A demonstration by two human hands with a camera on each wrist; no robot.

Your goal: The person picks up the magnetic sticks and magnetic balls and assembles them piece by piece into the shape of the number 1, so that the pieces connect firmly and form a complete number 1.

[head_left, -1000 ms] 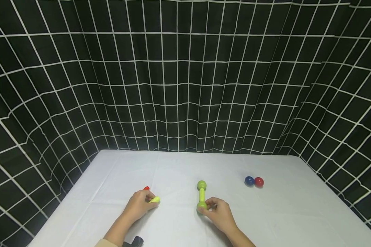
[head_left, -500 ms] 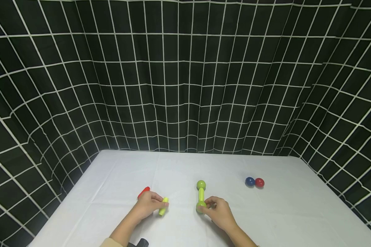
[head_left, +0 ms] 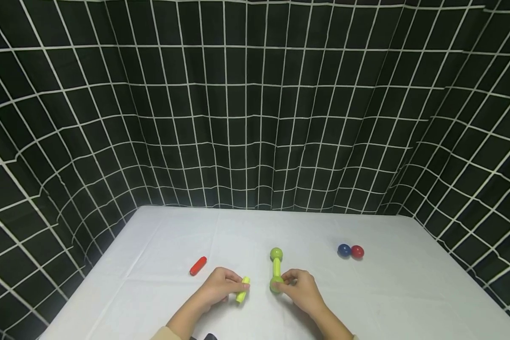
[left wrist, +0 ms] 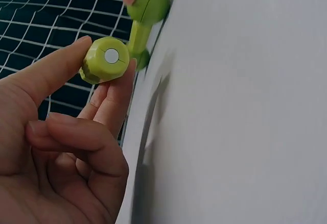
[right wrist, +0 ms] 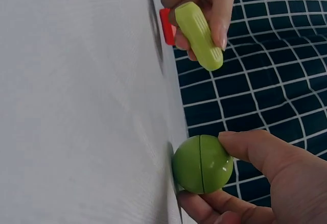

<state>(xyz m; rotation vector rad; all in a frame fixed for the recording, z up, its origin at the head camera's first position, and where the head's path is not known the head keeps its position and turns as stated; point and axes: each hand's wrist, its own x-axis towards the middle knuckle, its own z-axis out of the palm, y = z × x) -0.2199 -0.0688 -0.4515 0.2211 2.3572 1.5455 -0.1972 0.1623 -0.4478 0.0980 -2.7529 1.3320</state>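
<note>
Between thumb and fingers my left hand (head_left: pixel 222 286) pinches a yellow-green rod (head_left: pixel 242 290), raised off the cloth. In the left wrist view the rod (left wrist: pixel 106 59) shows an end with a white round spot; in the right wrist view its ridged side (right wrist: pixel 200 36) is visible. My right hand (head_left: pixel 302 291) grips the near ball (head_left: pixel 276 284) of a green piece made of two balls joined by a yellow-green bar (head_left: pixel 276 267). Its far ball (head_left: pixel 276 254) points away from me. The rod is left of this piece, apart from it.
A red rod (head_left: pixel 198 266) lies on the white-covered table (head_left: pixel 161 236) to the left. Toward the back right are a blue ball (head_left: pixel 344 250) and a red ball (head_left: pixel 357 252), side by side. A black curtain with white grid lines (head_left: pixel 255 118) surrounds the table.
My left hand has carried the yellow-green rod rightward, away from the red rod, which is now fully visible, and the rod has turned. My right hand has barely moved.
</note>
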